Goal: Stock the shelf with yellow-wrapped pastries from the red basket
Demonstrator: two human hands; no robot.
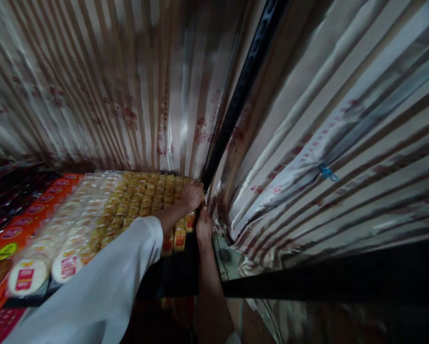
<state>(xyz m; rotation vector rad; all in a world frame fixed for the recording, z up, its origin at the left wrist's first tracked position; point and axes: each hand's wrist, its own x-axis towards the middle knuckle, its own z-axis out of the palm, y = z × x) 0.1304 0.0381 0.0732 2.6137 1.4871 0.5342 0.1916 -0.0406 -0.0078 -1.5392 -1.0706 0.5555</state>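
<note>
My left hand (192, 195) reaches over the far right end of the packed goods, its fingers closed near the foot of a black slotted post (232, 107). Just below and to the right, my right hand (204, 224) is closed too, thumb upward, by the edge of the plastic sheet (264, 191). Whatever lies between the fingers is too small and dark to make out. Under my left forearm stand rows of small yellow wrapped packets (139, 193), some with red labels at the front.
Left of the packets lie rows of clear-wrapped round white cakes (26, 277), an orange patterned box strip (38, 208) and dark glossy packs (10, 200). Printed sheeting hangs behind and to the right, knotted with blue string (328, 173). A dark shelf edge (307, 272) runs right.
</note>
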